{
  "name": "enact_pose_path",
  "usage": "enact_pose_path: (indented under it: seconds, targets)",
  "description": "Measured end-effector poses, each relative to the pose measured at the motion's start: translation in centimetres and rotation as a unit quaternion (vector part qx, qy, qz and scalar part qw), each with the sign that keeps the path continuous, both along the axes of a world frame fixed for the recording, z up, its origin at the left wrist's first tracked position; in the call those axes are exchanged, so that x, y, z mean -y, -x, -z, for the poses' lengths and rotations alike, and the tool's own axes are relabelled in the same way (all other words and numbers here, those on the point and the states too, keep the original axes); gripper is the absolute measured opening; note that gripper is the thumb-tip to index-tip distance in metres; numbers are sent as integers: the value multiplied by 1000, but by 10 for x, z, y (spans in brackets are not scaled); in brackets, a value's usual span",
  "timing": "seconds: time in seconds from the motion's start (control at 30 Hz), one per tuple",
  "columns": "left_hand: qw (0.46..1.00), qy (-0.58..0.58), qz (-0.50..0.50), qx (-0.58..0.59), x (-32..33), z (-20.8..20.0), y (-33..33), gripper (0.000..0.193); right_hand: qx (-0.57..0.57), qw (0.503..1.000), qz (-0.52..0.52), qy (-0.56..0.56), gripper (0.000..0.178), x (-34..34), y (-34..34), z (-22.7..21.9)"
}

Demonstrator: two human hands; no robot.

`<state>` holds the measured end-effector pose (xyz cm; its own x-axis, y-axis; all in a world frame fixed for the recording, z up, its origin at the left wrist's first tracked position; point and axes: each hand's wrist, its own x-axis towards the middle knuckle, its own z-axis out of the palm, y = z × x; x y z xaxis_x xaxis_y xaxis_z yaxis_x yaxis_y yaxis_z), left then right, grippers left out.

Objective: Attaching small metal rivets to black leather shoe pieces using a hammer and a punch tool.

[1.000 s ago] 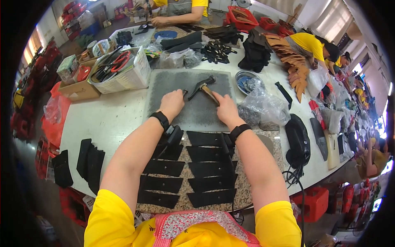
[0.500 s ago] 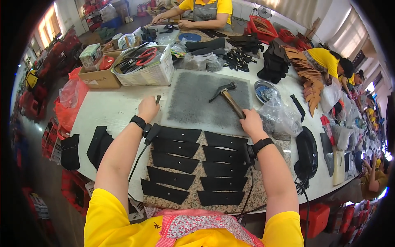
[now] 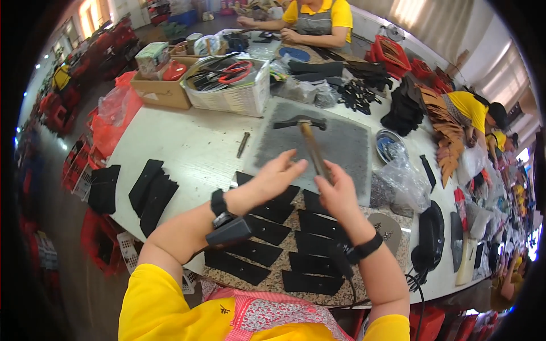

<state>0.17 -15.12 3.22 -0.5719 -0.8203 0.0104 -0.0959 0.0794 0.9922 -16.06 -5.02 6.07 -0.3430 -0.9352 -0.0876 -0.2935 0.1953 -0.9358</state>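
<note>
My right hand [image 3: 339, 190] is closed round the lower end of a hammer's wooden handle. The hammer [image 3: 311, 145] has a dark metal head, held above a grey worn pad [image 3: 273, 142]. My left hand [image 3: 276, 175] is empty, fingers stretched toward the handle but apart from it. A short metal rod like a punch [image 3: 243, 145] lies on the white table left of the pad. Beneath my hands, two columns of black strip-like pieces [image 3: 315, 242] rest on a speckled stone slab [image 3: 278, 279]; most show a small shiny dot. My left hand and forearm hide some of them.
More black pieces [image 3: 152, 193] lie at the left. A white box of tools with red-handled scissors [image 3: 227, 94] stands behind, beside a cardboard box [image 3: 162, 91]. Right of the pad are a metal bowl [image 3: 389, 145] and a clear plastic bag [image 3: 406, 182]. A co-worker [image 3: 318, 25] sits across the table.
My left hand has let go of the metal rod, left it on the table and moved right toward the hammer handle. The hammer has turned more upright in view. The view has shifted.
</note>
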Motion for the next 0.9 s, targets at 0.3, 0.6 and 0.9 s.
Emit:
enact_pose_path:
  seconds: [0.3,0.6,0.9]
  targets:
    - [967,-185,-154,-84,87,15,-138,36,-143,975,-120,124,65,-60,-31,-65]
    - [966,5,-114,231,186,136,-196,55,-109,980,93,136,53,-130,6,-64]
    - [844,337,-51,413,105,35,-160,28,-307,949,-52,-43,26,-242,1,-5]
